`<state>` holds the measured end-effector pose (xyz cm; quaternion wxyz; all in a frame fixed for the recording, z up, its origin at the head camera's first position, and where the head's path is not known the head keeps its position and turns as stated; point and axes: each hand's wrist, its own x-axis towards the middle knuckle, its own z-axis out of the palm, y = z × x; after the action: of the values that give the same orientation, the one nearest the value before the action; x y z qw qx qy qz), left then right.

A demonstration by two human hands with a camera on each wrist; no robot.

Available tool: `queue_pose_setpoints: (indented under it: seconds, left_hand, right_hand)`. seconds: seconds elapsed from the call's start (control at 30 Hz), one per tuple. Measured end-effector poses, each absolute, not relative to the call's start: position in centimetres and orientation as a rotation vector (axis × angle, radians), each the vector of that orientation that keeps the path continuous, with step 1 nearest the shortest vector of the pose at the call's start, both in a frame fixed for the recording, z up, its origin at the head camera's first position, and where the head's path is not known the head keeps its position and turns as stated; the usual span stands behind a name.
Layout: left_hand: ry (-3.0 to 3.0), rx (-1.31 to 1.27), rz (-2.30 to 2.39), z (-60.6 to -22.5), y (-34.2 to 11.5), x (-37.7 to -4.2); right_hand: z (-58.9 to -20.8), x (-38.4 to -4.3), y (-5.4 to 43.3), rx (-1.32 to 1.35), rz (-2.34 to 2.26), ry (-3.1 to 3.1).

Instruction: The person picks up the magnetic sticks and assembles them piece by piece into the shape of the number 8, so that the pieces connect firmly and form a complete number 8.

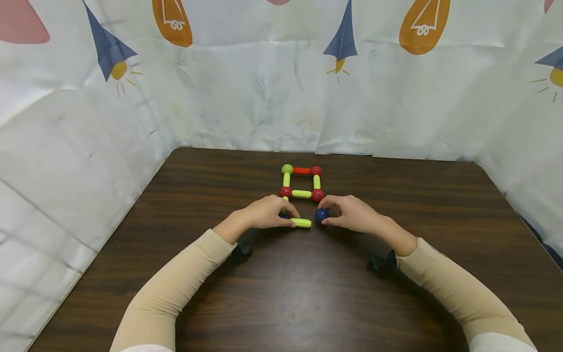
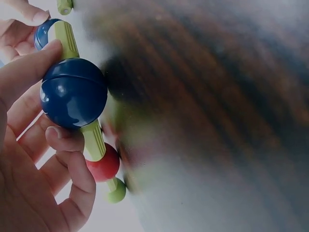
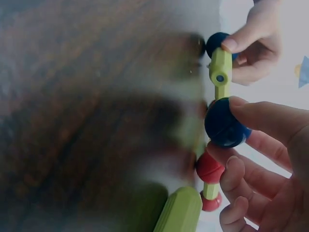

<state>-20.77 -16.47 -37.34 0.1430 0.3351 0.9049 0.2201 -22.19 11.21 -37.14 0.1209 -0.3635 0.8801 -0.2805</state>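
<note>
My left hand (image 1: 272, 212) holds a blue ball (image 2: 75, 94) between thumb and fingers. A yellow-green rod (image 1: 301, 223) joined to that ball points toward my right hand. Another yellow-green rod (image 2: 94, 140) links the same ball to the red ball (image 1: 286, 191) at the near left corner of a square frame. With thumb and fingertips, my right hand (image 1: 354, 214) pinches a second blue ball (image 1: 322, 215), just right of the rod's free end in the head view. It is close below the near right red ball (image 1: 317, 195).
The frame's far side has a green ball (image 1: 287, 169), a red rod (image 1: 301, 171) and a red ball (image 1: 316, 170). A loose yellow-green rod (image 3: 178, 212) shows near my right hand. Patterned white cloth (image 1: 272, 98) hangs behind the dark wooden table (image 1: 290, 293).
</note>
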Motion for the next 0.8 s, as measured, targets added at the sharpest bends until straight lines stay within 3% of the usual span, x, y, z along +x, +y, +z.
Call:
queue_pose_setpoints:
  seconds: [0.8]
  left_hand:
    - [2.605,0.979,0.644,-37.43,-16.43,-20.86]
  right_hand:
    - [-37.36,-21.26,10.28,-1.133,-0.735,2.534]
